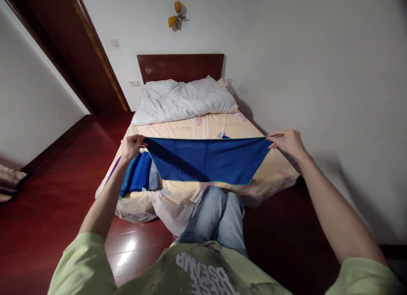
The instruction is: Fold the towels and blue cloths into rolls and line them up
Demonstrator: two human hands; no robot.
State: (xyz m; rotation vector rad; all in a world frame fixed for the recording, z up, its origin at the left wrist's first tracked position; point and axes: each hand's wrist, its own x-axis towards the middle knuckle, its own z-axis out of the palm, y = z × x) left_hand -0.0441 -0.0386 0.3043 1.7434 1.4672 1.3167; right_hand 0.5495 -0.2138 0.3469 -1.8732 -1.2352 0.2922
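Observation:
A dark blue towel [205, 161] with a thin green edge is stretched out between my two hands in front of the bed. My left hand [131, 147] pinches its upper left corner. At the upper right corner, the fingers of my right hand [288, 143] are closed on the cloth. The towel's top edge runs nearly straight, and the rest hangs down above the bed's near side. Beside my left hand, several folded blue cloths [140, 172] and a folded grey cloth [154, 176] lie on the bed. Part of another blue item [225, 137] shows behind the towel.
The bed [270, 167] has a pale patterned sheet, and a white quilt [187, 99] lies against the dark wooden headboard [181, 66]. My legs in jeans [216, 214] are at the bed's near edge. A wall stands to the right; a door [63, 49] is at the left.

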